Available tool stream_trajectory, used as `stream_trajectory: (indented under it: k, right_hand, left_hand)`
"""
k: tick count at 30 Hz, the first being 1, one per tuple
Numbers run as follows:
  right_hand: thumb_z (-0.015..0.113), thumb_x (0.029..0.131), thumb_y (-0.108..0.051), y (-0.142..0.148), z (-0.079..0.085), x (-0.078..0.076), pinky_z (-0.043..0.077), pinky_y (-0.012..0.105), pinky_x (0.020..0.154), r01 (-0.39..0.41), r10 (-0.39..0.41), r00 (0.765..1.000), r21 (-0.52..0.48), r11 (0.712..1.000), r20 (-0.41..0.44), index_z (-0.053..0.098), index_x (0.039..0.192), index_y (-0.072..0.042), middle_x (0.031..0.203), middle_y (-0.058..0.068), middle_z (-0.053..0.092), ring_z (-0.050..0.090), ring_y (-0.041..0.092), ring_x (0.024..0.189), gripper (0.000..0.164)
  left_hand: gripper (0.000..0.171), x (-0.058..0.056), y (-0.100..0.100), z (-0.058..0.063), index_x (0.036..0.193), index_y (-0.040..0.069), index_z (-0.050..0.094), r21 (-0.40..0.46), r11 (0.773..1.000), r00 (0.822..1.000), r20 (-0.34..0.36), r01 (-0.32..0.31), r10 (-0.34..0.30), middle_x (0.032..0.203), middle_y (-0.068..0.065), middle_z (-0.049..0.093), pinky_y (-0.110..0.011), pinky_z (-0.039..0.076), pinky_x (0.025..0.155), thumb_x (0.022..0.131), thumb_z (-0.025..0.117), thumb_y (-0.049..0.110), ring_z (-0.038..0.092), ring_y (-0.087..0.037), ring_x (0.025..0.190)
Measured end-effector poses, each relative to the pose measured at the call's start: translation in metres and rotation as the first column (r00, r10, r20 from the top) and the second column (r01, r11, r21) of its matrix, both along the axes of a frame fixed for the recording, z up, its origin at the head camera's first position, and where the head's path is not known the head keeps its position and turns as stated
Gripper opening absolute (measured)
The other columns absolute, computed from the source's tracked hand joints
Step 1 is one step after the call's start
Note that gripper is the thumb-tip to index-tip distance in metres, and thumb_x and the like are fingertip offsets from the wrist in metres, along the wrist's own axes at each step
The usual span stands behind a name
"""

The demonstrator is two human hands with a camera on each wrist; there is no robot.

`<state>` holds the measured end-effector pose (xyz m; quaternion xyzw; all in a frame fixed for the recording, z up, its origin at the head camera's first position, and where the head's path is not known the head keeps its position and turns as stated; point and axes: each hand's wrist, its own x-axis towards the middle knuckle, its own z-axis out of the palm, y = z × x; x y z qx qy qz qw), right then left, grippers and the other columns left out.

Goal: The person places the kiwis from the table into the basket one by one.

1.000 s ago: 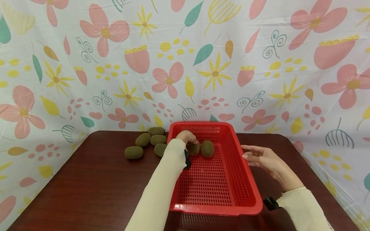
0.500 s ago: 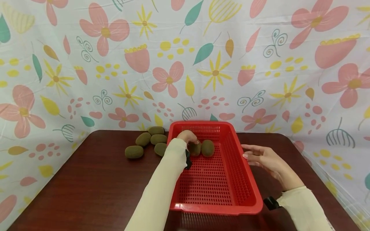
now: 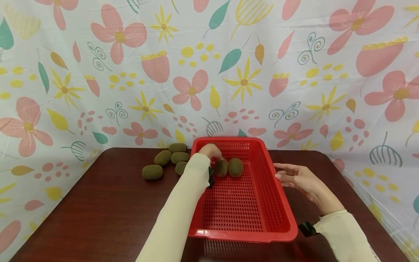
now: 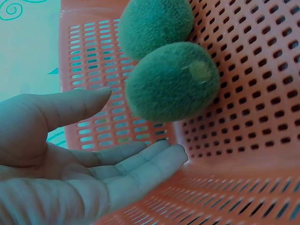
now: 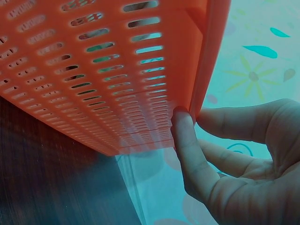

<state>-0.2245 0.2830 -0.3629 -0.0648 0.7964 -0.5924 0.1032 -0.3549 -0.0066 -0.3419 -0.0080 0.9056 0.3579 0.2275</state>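
Observation:
In the head view, two brown fuzzy kiwis, a left one and a right one, lie side by side in the far part of a red perforated plastic basket. My left hand is inside the basket, just behind the left kiwi. In the left wrist view, its thumb and fingers are spread, holding nothing, with a gap to the nearer kiwi. At the basket's right side, my right hand lightly pinches the rim between thumb and fingertips.
Several more kiwis lie on the dark wooden table, left of the basket; my left sleeve partly covers one. A floral cloth hangs behind the table's back edge.
My left hand has let go of the left kiwi and drawn slightly back and left. That kiwi now rests beside the other. My right hand has stayed at the rim.

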Motion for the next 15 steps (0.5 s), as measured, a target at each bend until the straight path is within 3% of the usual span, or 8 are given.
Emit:
stream_trajectory:
  k: [4, 9, 15]
  right_hand:
    - [0.066, 0.092, -0.020, 0.001, -0.002, 0.000, 0.055, 0.035, 0.083, 0.007, -0.007, 1.000, 0.001, 1.000, 0.009, 0.035, 0.144, 0.006, 0.116, 0.015, 0.065, 0.068, 0.019, 0.094, 0.066]
    - [0.066, 0.092, -0.019, 0.002, -0.003, -0.001, 0.055, 0.036, 0.084, 0.006, -0.006, 1.000, 0.001, 1.000, 0.008, 0.036, 0.144, 0.006, 0.115, 0.015, 0.065, 0.068, 0.019, 0.094, 0.066]
    - [0.066, 0.092, -0.020, 0.002, -0.002, -0.001, 0.055, 0.039, 0.085, 0.001, -0.001, 1.000, -0.001, 1.000, 0.001, 0.035, 0.144, 0.006, 0.116, 0.016, 0.065, 0.068, 0.019, 0.095, 0.066]
  left_hand:
    - [0.021, 0.000, -0.002, 0.010, 0.106, -0.003, 0.064, -0.078, 0.995, 0.998, -0.017, 0.054, -0.056, 0.118, -0.018, 0.060, -0.037, 0.053, 0.076, 0.090, 0.065, 0.010, 0.057, -0.033, 0.111]
    - [0.032, 0.002, -0.002, 0.025, 0.121, -0.001, 0.060, -0.126, 0.986, 0.993, -0.035, 0.110, -0.115, 0.123, -0.017, 0.059, -0.039, 0.055, 0.082, 0.093, 0.064, 0.014, 0.060, -0.034, 0.110]
    - [0.041, -0.005, -0.007, 0.040, 0.126, -0.004, 0.053, -0.036, 0.998, 0.997, 0.053, 0.057, -0.055, 0.118, -0.026, 0.059, -0.042, 0.054, 0.085, 0.092, 0.065, 0.017, 0.062, -0.037, 0.105]
